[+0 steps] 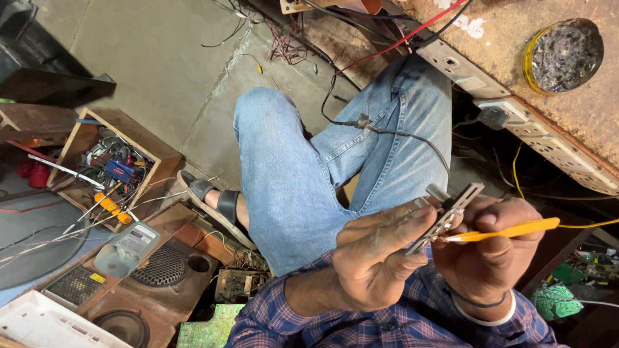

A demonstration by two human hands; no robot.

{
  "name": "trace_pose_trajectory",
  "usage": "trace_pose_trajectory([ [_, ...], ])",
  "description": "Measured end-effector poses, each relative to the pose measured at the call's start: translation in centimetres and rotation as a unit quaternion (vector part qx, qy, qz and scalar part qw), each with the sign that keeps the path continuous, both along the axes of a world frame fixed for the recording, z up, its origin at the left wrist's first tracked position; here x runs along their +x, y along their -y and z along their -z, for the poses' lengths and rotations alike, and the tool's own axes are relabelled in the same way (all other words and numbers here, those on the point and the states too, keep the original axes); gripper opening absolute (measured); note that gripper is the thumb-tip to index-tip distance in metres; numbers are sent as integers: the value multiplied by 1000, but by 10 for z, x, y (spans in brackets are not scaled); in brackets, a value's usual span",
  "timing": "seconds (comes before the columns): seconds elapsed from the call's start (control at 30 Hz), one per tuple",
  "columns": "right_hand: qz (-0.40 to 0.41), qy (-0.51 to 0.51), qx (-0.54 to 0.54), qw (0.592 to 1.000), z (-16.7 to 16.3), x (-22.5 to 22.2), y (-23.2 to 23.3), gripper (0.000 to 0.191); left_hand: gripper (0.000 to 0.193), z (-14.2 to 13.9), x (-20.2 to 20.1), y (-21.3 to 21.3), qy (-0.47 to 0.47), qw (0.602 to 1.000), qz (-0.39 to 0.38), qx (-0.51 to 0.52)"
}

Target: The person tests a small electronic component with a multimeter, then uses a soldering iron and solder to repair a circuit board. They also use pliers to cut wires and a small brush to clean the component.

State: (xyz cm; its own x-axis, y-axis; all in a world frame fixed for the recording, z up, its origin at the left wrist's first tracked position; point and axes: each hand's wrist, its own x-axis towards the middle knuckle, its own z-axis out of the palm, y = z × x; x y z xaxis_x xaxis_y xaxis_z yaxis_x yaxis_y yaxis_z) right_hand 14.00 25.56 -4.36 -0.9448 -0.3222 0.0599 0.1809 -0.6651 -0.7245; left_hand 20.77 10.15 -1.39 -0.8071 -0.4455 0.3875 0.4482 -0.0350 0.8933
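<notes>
Head view, looking straight down at the lap: one small board [446,218] sits edge-on between both hands, just above the right knee. Left hand [374,258] is clamped on it, thumb and fingers pinching its lower end, so the upper end sticks out past the fingertips. Right hand [496,248] is closed round one yellow-handled tool [509,230], its tip touching the board's lower half. The handle pokes out to the right, past the knuckles. The left thumb covers part of the board, so you can't see much of its face.

Under the hands it's just jeans [303,174] and a plaid shirt. One black wire [387,131] and one red wire [400,42] run across the thigh toward the bench [516,45] top right, where one round tin [565,55] of scrap sits. On the floor to the left: one wooden box [106,164] full of tools, one grey meter [127,248] lying on a speaker cabinet [161,277], and two green circuit boards, one [209,328] by the shirt and another [558,298] far right.
</notes>
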Motion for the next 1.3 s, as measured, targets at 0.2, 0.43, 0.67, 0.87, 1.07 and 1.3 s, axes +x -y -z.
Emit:
trace_pose_trajectory([
  [0.2,-30,35,-12,999,-4,-1,0,23,37,2,1,-4,5,1000,8,11],
  [0.43,-40,63,-15,997,-7,0,1,27,34,4,-1,-4,-1,1000,3,6],
  [0.67,-15,53,6,998,-1,-2,-2,33,32,2,-4,-6,-12,1000,1,-3],
  [0.87,4,51,5,999,-4,-1,0,32,40,1,-3,-2,5,997,43,71],
  [1.07,31,-62,68,995,-13,-7,10,28,52,5,4,-4,77,984,56,152],
  [1.3,78,-102,101,987,-12,-9,21,29,52,5,4,-1,68,975,69,198],
])
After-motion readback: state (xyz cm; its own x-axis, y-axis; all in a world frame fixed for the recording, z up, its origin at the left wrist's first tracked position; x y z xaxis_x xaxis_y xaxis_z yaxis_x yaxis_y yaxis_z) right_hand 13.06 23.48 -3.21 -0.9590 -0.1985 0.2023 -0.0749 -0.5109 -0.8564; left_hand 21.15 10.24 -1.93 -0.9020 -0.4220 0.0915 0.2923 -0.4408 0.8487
